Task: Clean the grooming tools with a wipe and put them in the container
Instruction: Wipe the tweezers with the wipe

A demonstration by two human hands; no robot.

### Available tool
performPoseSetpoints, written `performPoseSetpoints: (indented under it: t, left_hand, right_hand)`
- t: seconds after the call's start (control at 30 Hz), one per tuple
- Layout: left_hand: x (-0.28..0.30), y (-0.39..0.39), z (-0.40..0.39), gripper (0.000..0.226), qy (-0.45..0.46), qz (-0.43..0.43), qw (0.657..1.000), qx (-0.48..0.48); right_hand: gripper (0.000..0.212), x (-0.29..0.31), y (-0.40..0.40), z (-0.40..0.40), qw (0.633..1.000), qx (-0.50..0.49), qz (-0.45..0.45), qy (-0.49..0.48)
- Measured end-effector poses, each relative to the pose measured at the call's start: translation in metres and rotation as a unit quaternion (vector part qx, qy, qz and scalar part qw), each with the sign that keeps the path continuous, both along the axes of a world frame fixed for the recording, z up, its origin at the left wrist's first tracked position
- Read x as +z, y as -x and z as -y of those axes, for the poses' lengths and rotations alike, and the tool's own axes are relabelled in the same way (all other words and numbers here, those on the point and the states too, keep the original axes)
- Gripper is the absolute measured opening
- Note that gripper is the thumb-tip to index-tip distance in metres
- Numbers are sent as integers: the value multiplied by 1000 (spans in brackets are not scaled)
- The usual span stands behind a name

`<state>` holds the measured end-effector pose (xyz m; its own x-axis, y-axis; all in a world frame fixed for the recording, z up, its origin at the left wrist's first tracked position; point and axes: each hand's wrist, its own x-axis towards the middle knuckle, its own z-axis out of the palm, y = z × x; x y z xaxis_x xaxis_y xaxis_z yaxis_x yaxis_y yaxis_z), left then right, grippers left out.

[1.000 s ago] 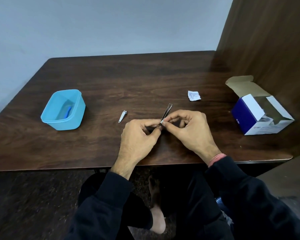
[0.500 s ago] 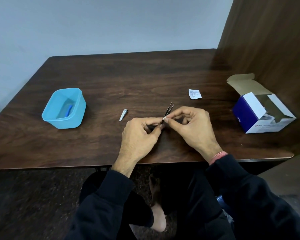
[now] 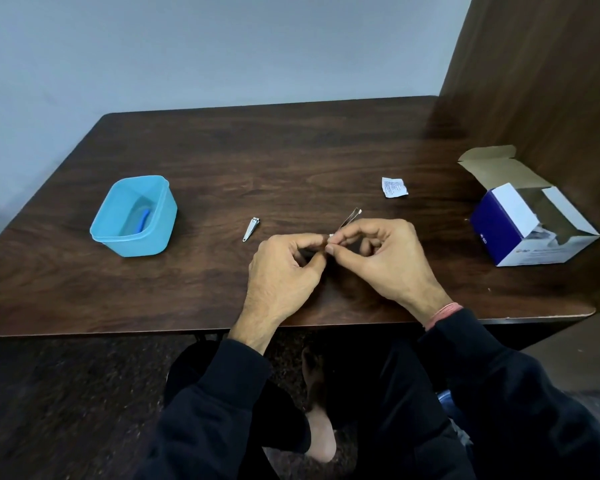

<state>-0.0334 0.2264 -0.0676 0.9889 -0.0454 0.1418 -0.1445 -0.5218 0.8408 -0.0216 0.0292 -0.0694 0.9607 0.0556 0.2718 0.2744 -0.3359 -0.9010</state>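
Note:
Slim metal tweezers point(image 3: 350, 218) stick up and to the right from between my hands, over the front middle of the table. My left hand point(image 3: 284, 268) pinches their near end. My right hand point(image 3: 381, 258) pinches a small white wipe point(image 3: 331, 236) around them, thumb and forefinger closed; most of the wipe is hidden. A small silver nail clipper point(image 3: 251, 229) lies on the table just left of my hands. The light blue container point(image 3: 134, 216) stands at the left, open, with a blue tool point(image 3: 142, 220) inside.
A torn white wipe wrapper point(image 3: 394, 187) lies behind my right hand. An open blue and white cardboard box point(image 3: 530, 223) sits at the right, beside a wooden side panel point(image 3: 541, 81). The table's front edge point(image 3: 118, 332) runs just below my wrists.
My right hand's pinch has slid slightly along the tweezers, which stay between both hands. The view has shifted a little; nothing else on the table moved.

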Motion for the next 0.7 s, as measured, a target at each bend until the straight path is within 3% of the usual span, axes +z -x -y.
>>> performPoseSetpoints:
  t: [0.23,0.4,0.6,0.7]
  left_hand:
    - [1,-2,0,21,19,-15,1000,0]
    - [3,-1,1,18,53,-14,998,8]
    - [5,0,1,20,55,-5,998,16]
    - [5,-1,2,19,60,-13,998,25]
  right_hand:
    - [13,-3,-4,3,994,-101,14,30]
    - [12,-1,0,1,997,-61,22,34]
    - [14,1,2,1,999,-18,10,-26]
    - [11,-2,-4,2,996,-48,6,-71]
